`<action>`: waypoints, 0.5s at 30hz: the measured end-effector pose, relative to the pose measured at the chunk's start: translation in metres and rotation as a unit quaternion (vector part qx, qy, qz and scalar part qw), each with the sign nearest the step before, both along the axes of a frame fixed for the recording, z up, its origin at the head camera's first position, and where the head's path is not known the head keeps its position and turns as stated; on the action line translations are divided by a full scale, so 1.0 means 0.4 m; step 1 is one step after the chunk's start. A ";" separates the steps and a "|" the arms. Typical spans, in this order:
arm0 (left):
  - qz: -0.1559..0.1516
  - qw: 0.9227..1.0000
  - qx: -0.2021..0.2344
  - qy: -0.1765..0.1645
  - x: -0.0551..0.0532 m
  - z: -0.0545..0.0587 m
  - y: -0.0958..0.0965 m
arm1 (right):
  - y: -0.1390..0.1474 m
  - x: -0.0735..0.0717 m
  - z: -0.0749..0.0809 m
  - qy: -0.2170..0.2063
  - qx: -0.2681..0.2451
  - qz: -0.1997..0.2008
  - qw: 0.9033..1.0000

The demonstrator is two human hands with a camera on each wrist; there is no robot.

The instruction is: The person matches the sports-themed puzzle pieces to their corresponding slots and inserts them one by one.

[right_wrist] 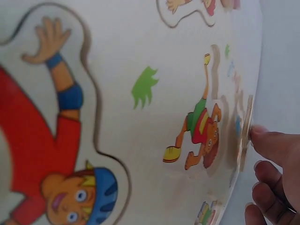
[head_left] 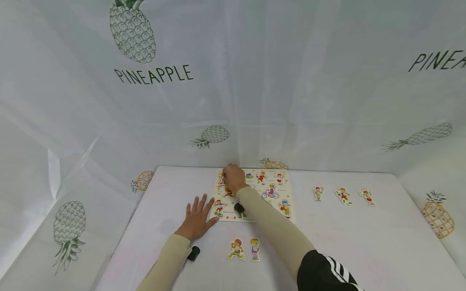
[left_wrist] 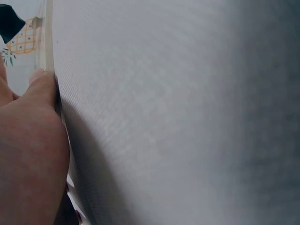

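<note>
A puzzle board (head_left: 290, 188) printed with cartoon children at sports lies at the far side of the table. Over its upper left corner, my right hand (head_left: 234, 177) pinches a thin wooden puzzle piece (right_wrist: 246, 133), seen nearly edge-on in the right wrist view; its picture is mostly hidden. My left hand (head_left: 196, 220) lies on the table with fingers spread, fingertips and thumb right at the board's left edge. In the right wrist view, a skater figure in a blue helmet (right_wrist: 103, 192) and a running figure (right_wrist: 201, 126) show on the board.
Two loose puzzle pieces, a runner (head_left: 237, 249) and a figure in a yellow cap (head_left: 255, 249), lie in front of the board. Three more pieces (head_left: 343, 196) lie in a row to its right. A white pineapple-print curtain (head_left: 276, 101) stands behind the white table (head_left: 346, 242).
</note>
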State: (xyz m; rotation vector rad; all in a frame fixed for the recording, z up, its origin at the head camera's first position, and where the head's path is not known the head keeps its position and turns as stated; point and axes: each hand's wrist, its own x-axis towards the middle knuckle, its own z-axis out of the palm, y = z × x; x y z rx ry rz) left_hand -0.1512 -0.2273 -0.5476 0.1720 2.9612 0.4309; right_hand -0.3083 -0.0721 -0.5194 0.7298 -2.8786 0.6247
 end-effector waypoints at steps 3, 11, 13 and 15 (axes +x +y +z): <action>0.000 1.000 0.005 -0.002 0.001 0.002 0.002 | -0.005 -0.008 -0.007 0.002 0.007 -0.012 1.000; -0.002 1.000 -0.003 0.006 0.000 -0.005 0.000 | -0.023 -0.021 -0.022 0.015 0.013 -0.014 1.000; -0.002 1.000 -0.006 0.006 0.000 -0.007 0.000 | -0.028 -0.023 -0.023 0.014 0.012 -0.016 1.000; -0.002 1.000 -0.006 0.007 -0.001 -0.007 -0.001 | -0.033 -0.024 -0.022 0.013 0.016 -0.017 1.000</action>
